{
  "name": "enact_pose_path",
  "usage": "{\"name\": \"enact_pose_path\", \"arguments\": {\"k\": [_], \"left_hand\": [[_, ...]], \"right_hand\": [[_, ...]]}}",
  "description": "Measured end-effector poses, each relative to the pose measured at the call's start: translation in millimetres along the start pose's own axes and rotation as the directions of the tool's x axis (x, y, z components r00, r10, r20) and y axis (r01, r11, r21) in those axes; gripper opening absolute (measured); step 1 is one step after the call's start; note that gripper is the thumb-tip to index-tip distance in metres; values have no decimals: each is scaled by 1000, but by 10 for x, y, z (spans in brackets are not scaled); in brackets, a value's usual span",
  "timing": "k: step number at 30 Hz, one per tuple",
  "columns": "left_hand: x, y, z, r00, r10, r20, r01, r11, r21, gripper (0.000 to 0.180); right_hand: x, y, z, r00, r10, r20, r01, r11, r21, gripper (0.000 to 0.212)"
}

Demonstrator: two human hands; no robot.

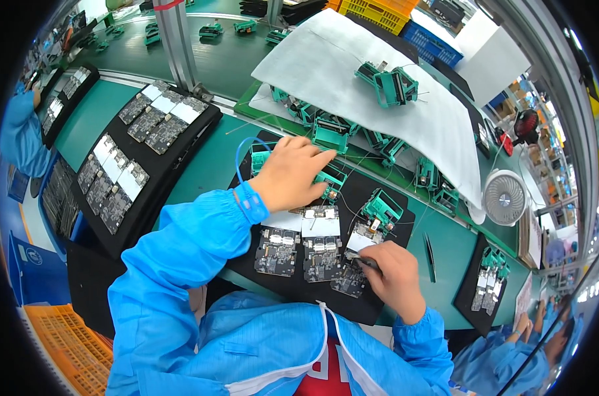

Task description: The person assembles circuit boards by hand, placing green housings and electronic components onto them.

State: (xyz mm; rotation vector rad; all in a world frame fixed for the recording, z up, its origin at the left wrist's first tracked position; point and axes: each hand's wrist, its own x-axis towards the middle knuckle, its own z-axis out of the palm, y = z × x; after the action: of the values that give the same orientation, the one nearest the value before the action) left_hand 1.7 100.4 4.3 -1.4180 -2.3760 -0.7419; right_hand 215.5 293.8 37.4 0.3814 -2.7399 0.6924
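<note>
My left hand, with a blue wrist strap, reaches over the far edge of a black mat. Its thumb and index finger are apart beside a green plastic frame; whether they touch it is unclear. My right hand is closed on a slim dark tool, its kind not clear. The tool's tip is at a circuit board with a white patch. A green module with thin wires adjoins that board. Two more boards lie to the left.
Black tweezers lie right of the mat. Beyond, a white foam sheet covers several green modules and carries one. Boards fill a black tray at left. A small fan stands right. Co-workers sit at both sides.
</note>
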Motion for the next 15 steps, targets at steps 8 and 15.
{"name": "enact_pose_path", "arguments": {"k": [8,15], "left_hand": [[41,3,-84,992,-44,121,66,981,-180,57],[-28,283,89,969,-246,25,199,717,-669,66]], "right_hand": [[535,-18,264,930,-321,180,263,922,284,25],[505,-87,309,985,-53,163,67,995,-78,28]]}}
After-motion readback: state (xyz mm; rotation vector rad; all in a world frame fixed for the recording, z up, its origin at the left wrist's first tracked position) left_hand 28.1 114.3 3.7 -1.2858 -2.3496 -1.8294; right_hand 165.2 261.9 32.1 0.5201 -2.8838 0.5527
